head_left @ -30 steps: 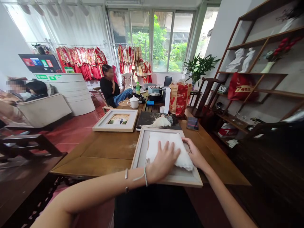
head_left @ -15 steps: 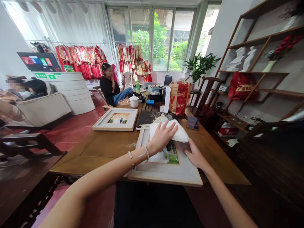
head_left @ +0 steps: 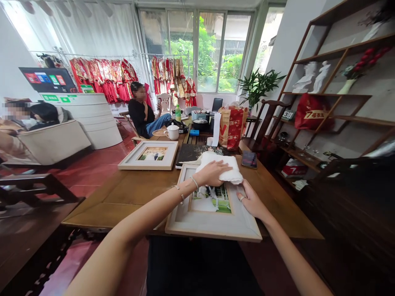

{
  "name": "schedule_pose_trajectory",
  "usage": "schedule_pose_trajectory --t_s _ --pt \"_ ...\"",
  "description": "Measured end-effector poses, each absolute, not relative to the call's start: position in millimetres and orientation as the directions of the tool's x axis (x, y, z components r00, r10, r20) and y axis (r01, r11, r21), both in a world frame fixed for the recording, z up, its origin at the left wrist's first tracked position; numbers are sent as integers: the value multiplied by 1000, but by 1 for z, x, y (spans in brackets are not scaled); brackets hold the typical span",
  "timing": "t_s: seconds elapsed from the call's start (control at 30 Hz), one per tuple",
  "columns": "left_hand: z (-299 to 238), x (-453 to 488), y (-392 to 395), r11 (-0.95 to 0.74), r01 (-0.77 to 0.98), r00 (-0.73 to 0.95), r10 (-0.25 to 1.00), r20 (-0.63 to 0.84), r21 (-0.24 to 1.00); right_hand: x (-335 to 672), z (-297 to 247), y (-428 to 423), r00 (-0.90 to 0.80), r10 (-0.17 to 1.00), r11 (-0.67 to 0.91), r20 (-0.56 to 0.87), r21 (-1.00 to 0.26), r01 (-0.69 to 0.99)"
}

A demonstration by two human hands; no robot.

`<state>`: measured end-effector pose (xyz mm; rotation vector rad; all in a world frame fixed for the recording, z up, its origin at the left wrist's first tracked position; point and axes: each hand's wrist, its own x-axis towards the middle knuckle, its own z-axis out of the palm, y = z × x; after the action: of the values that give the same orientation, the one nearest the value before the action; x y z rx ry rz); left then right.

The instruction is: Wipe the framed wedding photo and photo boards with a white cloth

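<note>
Pale wooden picture frame with a wide whitish border (head_left: 212,224): lies face up at the near edge of the brown wooden desk (head_left: 120,189). White, fluffy cloth (head_left: 220,157) rests across the frame's far part, over the top of its inset colour photo (head_left: 224,206); the photo's lower part, green and white, is uncovered.

Left hand (head_left: 214,172): flat on the cloth, fingers stretched out, no clasp seen; palm side hidden. Right hand (head_left: 251,201): narrow grip, holding the frame's right rim, thumb on the face; underside hidden.

Progress (judgement): work with the cloth on this frame looks partway, both hands being engaged; how much surface is done or left, cannot tell. Second pale wooden frame with a small photo (head_left: 152,154) lies farther left, apart from both hands; whether it has had the cloth, cannot tell
</note>
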<state>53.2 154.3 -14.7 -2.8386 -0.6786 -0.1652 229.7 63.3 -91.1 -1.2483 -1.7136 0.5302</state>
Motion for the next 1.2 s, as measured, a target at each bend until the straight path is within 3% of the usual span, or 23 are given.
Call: schedule_pose_trajectory --t_s 0.13,0.3,0.6,0.83,1.03,1.2 --pt "-22 53 161 -873 482 876 478 71 -73 231 -98 70 -35 907 382 420 -784 490" --pt "-24 40 139 -870 492 870 491 28 -41 232 -103 73 -39 917 372 396 -819 436" --pt "-15 -5 31 -891 438 898 438 -27 118 224 -94 65 -19 927 343 375 -826 447" --pt "-18 2 -15 -837 545 838 546 0 43 224 -92 65 -29 916 367 399 -810 456" --pt "-27 13 37 -722 687 726 687 30 -84 227 -94 63 -67 916 381 397 -802 461" --pt "-27 18 81 -638 756 655 741 150 -147 227 -98 62 -72 915 385 396 -807 449"
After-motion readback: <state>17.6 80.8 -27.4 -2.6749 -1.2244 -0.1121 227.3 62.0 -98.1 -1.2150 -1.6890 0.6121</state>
